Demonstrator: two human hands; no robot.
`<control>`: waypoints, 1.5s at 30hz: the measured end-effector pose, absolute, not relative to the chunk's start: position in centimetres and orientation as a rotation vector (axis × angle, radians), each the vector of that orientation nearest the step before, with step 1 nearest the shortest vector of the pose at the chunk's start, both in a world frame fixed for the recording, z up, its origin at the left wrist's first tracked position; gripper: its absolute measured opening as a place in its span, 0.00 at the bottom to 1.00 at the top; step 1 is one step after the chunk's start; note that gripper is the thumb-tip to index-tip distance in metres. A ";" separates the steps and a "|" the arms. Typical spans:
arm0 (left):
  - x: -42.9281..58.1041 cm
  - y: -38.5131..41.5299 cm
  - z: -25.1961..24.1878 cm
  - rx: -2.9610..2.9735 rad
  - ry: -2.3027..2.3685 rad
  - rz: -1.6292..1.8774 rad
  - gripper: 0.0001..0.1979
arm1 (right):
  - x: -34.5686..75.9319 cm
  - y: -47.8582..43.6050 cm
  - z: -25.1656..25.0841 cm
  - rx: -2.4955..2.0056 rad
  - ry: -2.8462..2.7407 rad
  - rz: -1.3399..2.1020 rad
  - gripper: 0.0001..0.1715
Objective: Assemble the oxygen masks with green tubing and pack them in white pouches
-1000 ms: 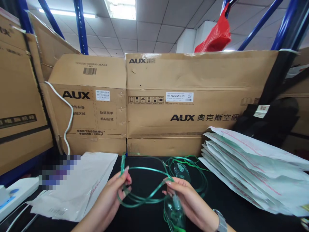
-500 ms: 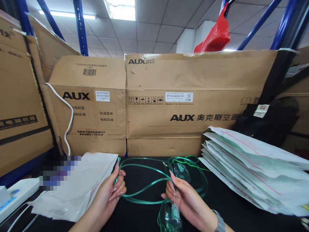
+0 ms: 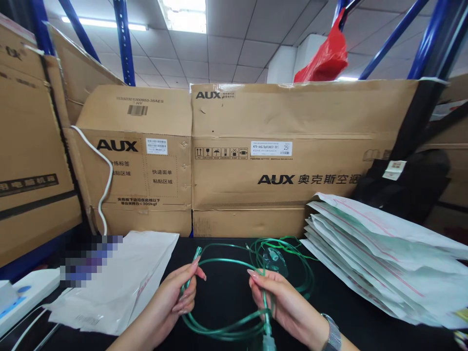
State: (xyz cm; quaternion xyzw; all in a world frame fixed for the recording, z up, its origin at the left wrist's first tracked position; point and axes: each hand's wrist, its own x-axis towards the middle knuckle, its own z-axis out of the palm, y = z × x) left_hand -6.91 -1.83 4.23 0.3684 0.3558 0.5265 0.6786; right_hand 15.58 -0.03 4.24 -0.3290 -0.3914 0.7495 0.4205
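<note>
My left hand (image 3: pixel 177 295) is closed on the green oxygen tubing (image 3: pixel 226 260), close to a flared end piece (image 3: pixel 198 252) that sticks up above the fingers. Opposite it, my right hand (image 3: pixel 283 295) pinches the same tubing between thumb and fingers. A pale connector (image 3: pixel 268 342) hangs below the right hand at the bottom edge; what it joins is mostly out of view. Loops of tubing sag between the two hands. Behind the right hand, a clear green oxygen mask (image 3: pixel 276 261) lies on the black table with coiled tubing (image 3: pixel 310 280).
White mailing bags (image 3: pixel 373 258) are stacked on the right. Another white bag (image 3: pixel 124 273) lies at left, near a power strip (image 3: pixel 32 297). Cardboard boxes (image 3: pixel 234 195) stand along the back. A white cable (image 3: pixel 109 175) hangs before the left box.
The tubing loops have dropped lower between my hands, and the left hand has shifted slightly right. The mask below my right hand has sunk mostly out of view.
</note>
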 end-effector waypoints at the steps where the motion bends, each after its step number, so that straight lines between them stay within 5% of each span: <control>1: -7.0 -1.7 4.2 0.789 0.806 1.202 0.15 | 15.6 0.2 4.2 -0.829 -0.915 1.856 0.10; 9: -7.4 -0.9 4.1 0.417 0.722 1.198 0.21 | 16.5 1.5 3.8 -0.740 -0.745 1.796 0.11; 16: -7.4 -1.1 3.9 0.523 0.745 1.192 0.13 | 16.7 1.2 4.7 -0.834 -0.909 1.687 0.17; 45: -5.6 -2.7 3.9 0.679 0.629 1.075 0.11 | 16.7 1.5 4.1 -0.819 -0.803 1.471 0.22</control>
